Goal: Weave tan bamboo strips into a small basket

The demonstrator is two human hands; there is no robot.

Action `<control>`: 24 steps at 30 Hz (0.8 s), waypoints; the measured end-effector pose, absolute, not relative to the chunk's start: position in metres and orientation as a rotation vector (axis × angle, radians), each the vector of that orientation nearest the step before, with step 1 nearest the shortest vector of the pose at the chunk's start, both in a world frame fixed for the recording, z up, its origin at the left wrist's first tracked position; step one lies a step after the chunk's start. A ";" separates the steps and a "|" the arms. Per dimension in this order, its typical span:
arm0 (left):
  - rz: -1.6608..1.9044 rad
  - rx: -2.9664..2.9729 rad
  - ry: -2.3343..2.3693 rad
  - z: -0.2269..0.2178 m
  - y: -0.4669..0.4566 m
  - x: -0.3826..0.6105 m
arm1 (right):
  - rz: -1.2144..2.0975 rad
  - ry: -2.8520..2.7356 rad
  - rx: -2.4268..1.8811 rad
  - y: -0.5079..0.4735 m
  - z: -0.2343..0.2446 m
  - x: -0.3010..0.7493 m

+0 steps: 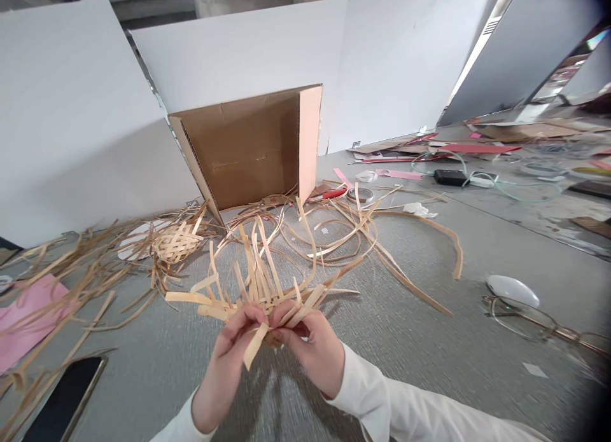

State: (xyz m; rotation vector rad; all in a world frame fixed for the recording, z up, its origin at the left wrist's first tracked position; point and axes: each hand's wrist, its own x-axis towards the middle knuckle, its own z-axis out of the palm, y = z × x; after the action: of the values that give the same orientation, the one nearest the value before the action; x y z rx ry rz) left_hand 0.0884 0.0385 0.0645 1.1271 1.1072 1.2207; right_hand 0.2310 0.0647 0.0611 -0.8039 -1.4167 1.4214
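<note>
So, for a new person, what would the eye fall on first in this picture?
At bottom centre, the left hand and right hand pinch a spiky bundle of pale bamboo strips. Behind it, a brown cardboard box stands open against white panels. Left of the bundle, a small woven piece lies among loose strips.

Bright, flat light across the scene, and the white panels (pixel 248 54) are nearly glaring! A soft shadow (pixel 274 397) falls on the desk (pixel 420 340) under the right hand (pixel 310 359). The edges bow hard, the right corners go dark, and the glasses (pixel 520 318) smear out of focus.
</note>
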 end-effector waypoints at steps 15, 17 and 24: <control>1.260 1.033 1.135 0.052 0.040 0.085 | 1.361 -1.468 -0.817 0.065 0.056 0.231; 1.268 0.987 1.132 0.053 0.041 0.087 | 1.340 -1.483 -0.814 0.065 0.055 0.232; 1.256 0.925 1.010 0.062 0.043 0.088 | 1.357 -1.550 -0.706 0.066 0.058 0.233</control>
State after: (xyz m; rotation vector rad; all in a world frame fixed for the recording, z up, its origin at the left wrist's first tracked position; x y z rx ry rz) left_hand 0.0879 0.0434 0.0624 0.9253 1.0102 1.2558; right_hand 0.2329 0.0658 0.0580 -0.7064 -1.5502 1.3567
